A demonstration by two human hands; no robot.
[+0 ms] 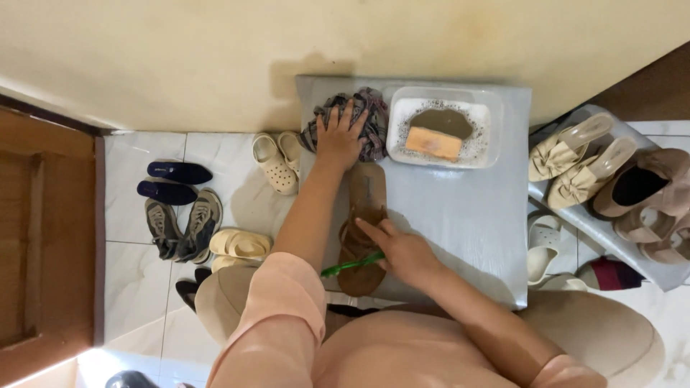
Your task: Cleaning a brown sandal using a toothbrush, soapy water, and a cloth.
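On the grey bench (467, 215): left hand (339, 138) spread flat, grip wide, pressing a crumpled plaid cloth (374, 118) beside a clear plastic tub (496, 129) of murky water (orange sponge (433, 142) inside). Nearer the body, right hand (404, 253) closed around a green toothbrush (351, 265), bristle end touching a brown strappy sandal (363, 230) lying lengthwise.

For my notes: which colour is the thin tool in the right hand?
Green. The toothbrush in the right hand shows best in the head view.
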